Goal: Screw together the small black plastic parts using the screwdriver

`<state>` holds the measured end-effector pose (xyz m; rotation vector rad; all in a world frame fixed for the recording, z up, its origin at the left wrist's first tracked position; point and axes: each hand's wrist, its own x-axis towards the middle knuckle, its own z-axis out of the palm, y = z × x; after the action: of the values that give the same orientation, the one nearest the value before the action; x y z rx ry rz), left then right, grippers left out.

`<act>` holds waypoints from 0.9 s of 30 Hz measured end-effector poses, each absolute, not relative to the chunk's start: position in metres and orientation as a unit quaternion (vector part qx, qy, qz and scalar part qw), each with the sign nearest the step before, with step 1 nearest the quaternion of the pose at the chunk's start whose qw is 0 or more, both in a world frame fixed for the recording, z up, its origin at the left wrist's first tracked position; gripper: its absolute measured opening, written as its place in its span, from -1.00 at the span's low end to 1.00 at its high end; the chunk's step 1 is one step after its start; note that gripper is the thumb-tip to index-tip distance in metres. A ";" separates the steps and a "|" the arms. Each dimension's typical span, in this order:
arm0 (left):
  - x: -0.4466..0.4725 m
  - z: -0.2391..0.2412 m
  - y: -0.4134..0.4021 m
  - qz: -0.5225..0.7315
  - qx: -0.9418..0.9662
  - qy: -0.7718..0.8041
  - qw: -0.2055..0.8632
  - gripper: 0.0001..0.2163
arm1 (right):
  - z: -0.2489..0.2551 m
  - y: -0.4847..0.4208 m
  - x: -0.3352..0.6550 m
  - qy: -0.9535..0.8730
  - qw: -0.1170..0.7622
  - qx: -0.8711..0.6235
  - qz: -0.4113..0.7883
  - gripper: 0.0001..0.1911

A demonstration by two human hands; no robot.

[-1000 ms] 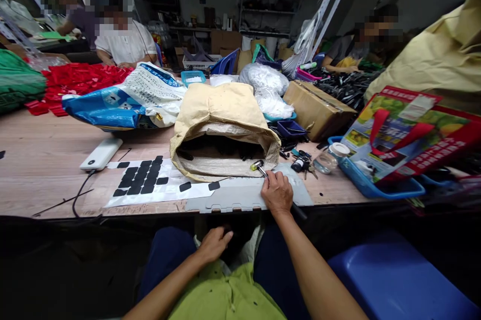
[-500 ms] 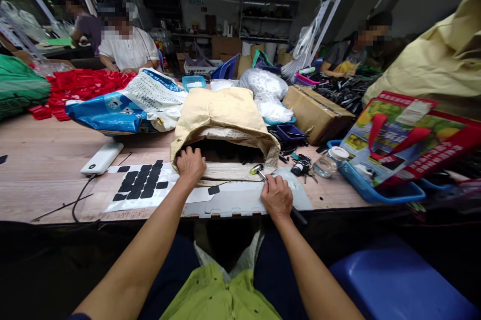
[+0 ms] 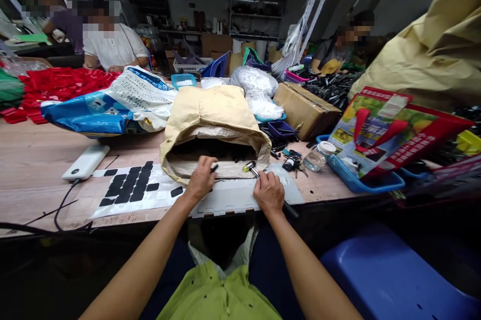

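On the bench (image 3: 33, 154), centre, a tan sack (image 3: 208, 104) gapes to the near side, grey board (image 3: 235, 199) before it. Hammer (image 3: 249, 166) gripped in the right hand (image 3: 269, 192), head by the sack's right lip; left hand (image 3: 202, 178), near the mouth, pinches a small black piece (image 3: 214, 168); a firm pinch, kept left of the hammer, seems best.

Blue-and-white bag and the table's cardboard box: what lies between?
In the head view: the open tan sack, plastic bags and a purple tray nearer the box.
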<state>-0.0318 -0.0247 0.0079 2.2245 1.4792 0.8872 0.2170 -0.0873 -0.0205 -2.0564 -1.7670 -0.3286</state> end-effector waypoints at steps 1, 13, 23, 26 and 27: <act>-0.021 0.005 -0.031 0.315 0.799 0.473 0.196 -0.62 | -0.021 -0.087 0.217 -0.633 0.203 -0.737 -0.119 -0.73; -0.021 -0.020 -0.043 0.308 0.804 0.477 0.177 -0.73 | -0.024 -0.087 0.218 -0.635 0.204 -0.734 -0.131 -0.73; -0.026 -0.023 -0.035 0.287 0.793 0.484 0.233 -0.83 | -0.005 -0.090 0.223 -0.623 0.296 -0.724 -0.006 -0.68; -0.026 -0.023 -0.035 0.286 0.791 0.486 0.236 -0.83 | 0.003 -0.104 0.211 -0.637 0.383 -0.665 0.074 -0.67; -0.026 -0.023 -0.035 0.286 0.791 0.487 0.236 -0.83 | 0.004 -0.110 0.204 -0.648 0.397 -0.642 0.098 -0.66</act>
<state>-0.0258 -0.0353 -0.0233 2.1698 1.3365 0.7834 0.2044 -0.1098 0.0044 -1.6262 -1.6422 0.2488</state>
